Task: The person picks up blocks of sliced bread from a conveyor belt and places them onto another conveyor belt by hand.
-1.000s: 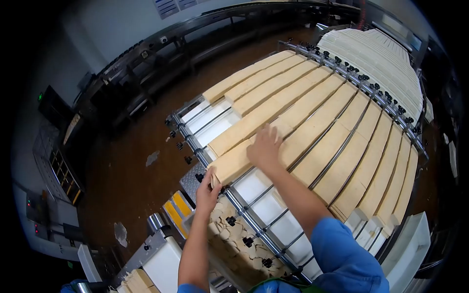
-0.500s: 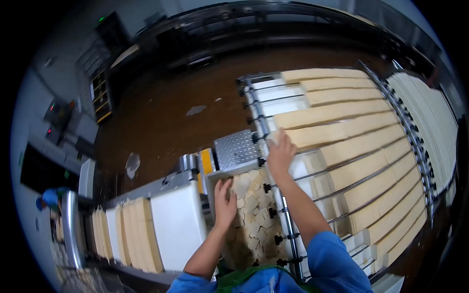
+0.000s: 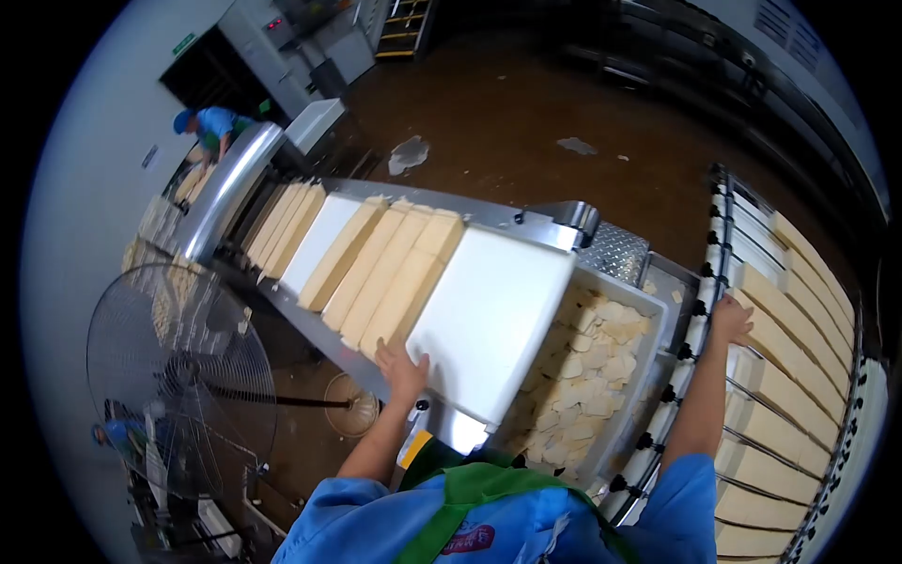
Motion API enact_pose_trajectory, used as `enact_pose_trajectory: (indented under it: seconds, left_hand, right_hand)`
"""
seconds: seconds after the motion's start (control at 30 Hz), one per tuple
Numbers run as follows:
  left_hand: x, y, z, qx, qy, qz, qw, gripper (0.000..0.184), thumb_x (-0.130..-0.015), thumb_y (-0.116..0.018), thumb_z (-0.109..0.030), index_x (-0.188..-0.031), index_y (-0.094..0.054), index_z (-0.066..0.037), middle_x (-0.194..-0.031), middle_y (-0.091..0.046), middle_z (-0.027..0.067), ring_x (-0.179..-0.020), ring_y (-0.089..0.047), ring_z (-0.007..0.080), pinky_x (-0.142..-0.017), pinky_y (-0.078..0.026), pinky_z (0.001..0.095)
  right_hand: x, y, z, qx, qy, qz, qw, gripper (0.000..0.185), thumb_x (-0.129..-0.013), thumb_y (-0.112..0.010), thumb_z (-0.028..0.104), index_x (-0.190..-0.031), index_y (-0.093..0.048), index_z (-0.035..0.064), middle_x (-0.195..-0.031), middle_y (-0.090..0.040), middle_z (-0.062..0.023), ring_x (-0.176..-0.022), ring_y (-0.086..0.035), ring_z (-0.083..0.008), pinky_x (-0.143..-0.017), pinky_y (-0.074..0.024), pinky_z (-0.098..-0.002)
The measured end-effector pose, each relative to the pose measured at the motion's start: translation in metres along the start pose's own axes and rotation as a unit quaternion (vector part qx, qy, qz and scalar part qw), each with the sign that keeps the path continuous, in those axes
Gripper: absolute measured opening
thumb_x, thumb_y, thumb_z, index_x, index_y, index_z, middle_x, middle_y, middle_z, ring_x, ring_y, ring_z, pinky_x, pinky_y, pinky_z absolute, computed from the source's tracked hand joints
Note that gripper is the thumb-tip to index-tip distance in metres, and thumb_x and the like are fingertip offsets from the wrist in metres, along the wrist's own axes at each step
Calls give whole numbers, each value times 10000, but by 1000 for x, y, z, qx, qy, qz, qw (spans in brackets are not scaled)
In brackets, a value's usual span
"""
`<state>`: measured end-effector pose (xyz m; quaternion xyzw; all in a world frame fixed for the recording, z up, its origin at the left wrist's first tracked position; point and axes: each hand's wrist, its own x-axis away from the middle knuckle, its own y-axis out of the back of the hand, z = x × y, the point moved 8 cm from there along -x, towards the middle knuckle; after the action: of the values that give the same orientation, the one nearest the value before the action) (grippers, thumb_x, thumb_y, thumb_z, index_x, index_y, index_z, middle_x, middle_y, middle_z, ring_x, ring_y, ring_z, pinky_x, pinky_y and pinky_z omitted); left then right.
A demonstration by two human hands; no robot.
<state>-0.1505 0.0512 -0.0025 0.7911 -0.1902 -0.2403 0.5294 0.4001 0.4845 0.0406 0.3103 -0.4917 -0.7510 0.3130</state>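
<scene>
My left hand (image 3: pixel 402 373), fingers spread, touches the near end of a long pale-yellow block (image 3: pixel 411 275) that looks like a stack of thin dough pieces. Several similar blocks lie side by side on the white conveyor belt (image 3: pixel 493 310). Out to the right, my right hand (image 3: pixel 731 321) rests at the left end of a row of pale stacks (image 3: pixel 785 322) in the divided rack. Its fingers are slightly bent and apart, with nothing visible in them. Between my arms stands a white bin (image 3: pixel 655 324) of loose, thin, pale pieces (image 3: pixel 584 362).
A metal roller housing (image 3: pixel 230 193) spans the belt's far end, with a person in blue (image 3: pixel 218 124) working beyond it. At left stands a large wire-cage fan (image 3: pixel 183 371). A rail with black knobs (image 3: pixel 711 282) edges the rack. Pale scraps (image 3: pixel 408 155) lie on the brown floor.
My view has swung left, so the conveyor is now central. My left hand has gone from above the bin to the block on the belt. My right hand stays by the rack's left edge.
</scene>
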Motion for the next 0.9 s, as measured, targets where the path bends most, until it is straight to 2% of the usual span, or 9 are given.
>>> enact_pose_trajectory:
  seconds: [0.03, 0.13, 0.2, 0.33, 0.4, 0.53, 0.7, 0.83, 0.9]
  left_hand:
    - [-7, 3, 19, -1, 11, 0, 1000, 676, -735, -687, -137, -1329, -381, -33, -1362, -259, 352, -1240, -307, 484, -1035, -296, 512]
    - [-29, 4, 74, 22, 119, 23, 992, 783, -689, -744, -153, -1344, -333, -27, -1328, -276, 336, -1195, -346, 480, -1010, -321, 510]
    - [-43, -16, 86, 132, 74, 89, 984, 810, -664, -775, -146, -1329, -334, -12, -1257, -326, 303, -1141, -394, 468, -983, -359, 487]
    - [-54, -12, 62, 160, 34, 123, 979, 841, -633, -815, -166, -1303, -342, 20, -1197, -360, 282, -1077, -452, 450, -951, -407, 437]
    - [-54, -9, 56, 169, 3, 119, 978, 851, -632, -821, -193, -1299, -339, 22, -1202, -360, 276, -1074, -459, 449, -942, -416, 440]
    - [-53, -12, 57, 149, 6, 151, 977, 893, -667, -801, -282, -1321, -273, 18, -1210, -373, 261, -1032, -493, 457, -826, -483, 484]
    - [-60, -4, 48, 130, -16, 204, 970, 857, -722, -751, -351, -1301, -269, 56, -1153, -404, 275, -880, -573, 454, -716, -516, 479]
    - [-62, -13, 49, 121, -46, 220, 967, 887, -716, -752, -365, -1300, -258, 83, -1114, -424, 277, -840, -592, 438, -682, -528, 462]
    - [-61, -16, 49, 113, -51, 247, 961, 915, -717, -743, -385, -1312, -240, 96, -1119, -419, 285, -853, -594, 433, -691, -530, 456]
  right_hand:
    - [9, -5, 6, 2, 10, 2, 1000, 248, -802, -624, 349, -1038, -685, 304, -1469, -317, -60, -1324, -293, -326, -1016, -128, -705]
    - [53, 7, 42, 28, 150, -129, 980, 272, -794, -603, 350, -1043, -684, 274, -1464, -332, -70, -1322, -284, -339, -1004, -171, -680]
    - [113, -5, 78, 2, 282, -74, 957, 304, -789, -603, 315, -1077, -668, 244, -1446, -356, -86, -1314, -285, -345, -998, -194, -633]
    - [259, -13, 156, -158, 422, 63, 890, 466, -759, -647, 343, -1186, -600, 162, -1424, -343, -176, -1300, -282, -363, -1009, -188, -585]
    - [326, -41, 197, -85, 468, 119, 871, 561, -770, -643, 372, -1250, -545, 99, -1439, -303, -198, -1298, -280, -377, -1023, -202, -553]
    - [426, -69, 272, -31, 476, 210, 853, 729, -819, -591, 452, -1375, -388, 27, -1488, -217, -194, -1311, -284, -355, -1051, -246, -479]
    - [493, -92, 360, -15, 494, 267, 827, 709, -876, -484, 520, -1446, -296, 142, -1518, -157, -169, -1332, -270, -348, -1033, -292, -459]
    - [513, -106, 392, 36, 483, 292, 825, 672, -890, -435, 546, -1437, -302, 178, -1503, -173, -183, -1321, -299, -354, -1026, -308, -452]
    - [511, -108, 391, 85, 456, 290, 837, 672, -875, -435, 555, -1403, -337, 151, -1480, -194, -202, -1279, -360, -376, -987, -368, -454]
